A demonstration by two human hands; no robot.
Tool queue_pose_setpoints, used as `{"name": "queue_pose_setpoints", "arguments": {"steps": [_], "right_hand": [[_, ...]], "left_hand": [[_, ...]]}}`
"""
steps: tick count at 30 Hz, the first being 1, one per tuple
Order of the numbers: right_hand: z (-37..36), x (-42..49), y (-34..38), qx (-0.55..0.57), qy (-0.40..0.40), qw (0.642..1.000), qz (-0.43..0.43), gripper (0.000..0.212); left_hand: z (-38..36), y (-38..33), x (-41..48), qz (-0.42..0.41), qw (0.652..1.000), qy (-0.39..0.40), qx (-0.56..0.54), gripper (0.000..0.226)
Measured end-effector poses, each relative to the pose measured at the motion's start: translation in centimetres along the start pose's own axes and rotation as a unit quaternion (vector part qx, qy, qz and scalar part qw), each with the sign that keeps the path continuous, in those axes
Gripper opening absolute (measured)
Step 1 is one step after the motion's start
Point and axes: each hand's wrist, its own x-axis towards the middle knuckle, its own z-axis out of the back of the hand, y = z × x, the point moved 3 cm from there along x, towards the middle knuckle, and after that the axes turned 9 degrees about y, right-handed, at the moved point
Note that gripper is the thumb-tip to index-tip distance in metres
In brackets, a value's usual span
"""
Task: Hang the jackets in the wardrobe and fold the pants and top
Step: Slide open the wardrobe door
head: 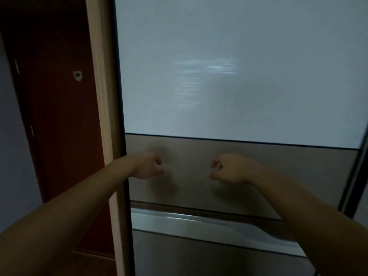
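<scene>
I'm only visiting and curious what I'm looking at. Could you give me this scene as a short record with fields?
Setting: dim room, seen from the person's head
Left hand: fingers curled, nothing visibly held, in front of the tan panel
Right hand: fingers curled, nothing clearly held, in front of the same panel
Contact with panel: cannot tell
Above the hands: frosted white panel
Far left: dark red door
Clothes: none in view

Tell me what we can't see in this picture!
All from the head view:
1. Whatever is behind the wardrobe door: the door covers it.
2. The jackets, pants and top: none in view.
3. The left hand and right hand: curled, dim and blurred. It is unclear whether they pinch anything or touch the brown panel.
4. The small pale fitting on the dark red door: too dim to identify.
</scene>
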Motion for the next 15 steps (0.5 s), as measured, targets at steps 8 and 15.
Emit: {"name": "queue_pose_setpoints", "arguments": {"steps": [8,15], "right_hand": [[5.1,1.0,0.4,-0.032,-0.036,0.999,0.001,0.047],[3.3,1.8,1.5,-0.06,-0.038,0.997,-0.005,0.048]], "left_hand": [[5.6,0.6,-0.6,0.015,0.998,-0.067,0.009,0.052],[4.0,2.8,0.4,0.03,0.997,-0.067,0.004,0.05]]}}
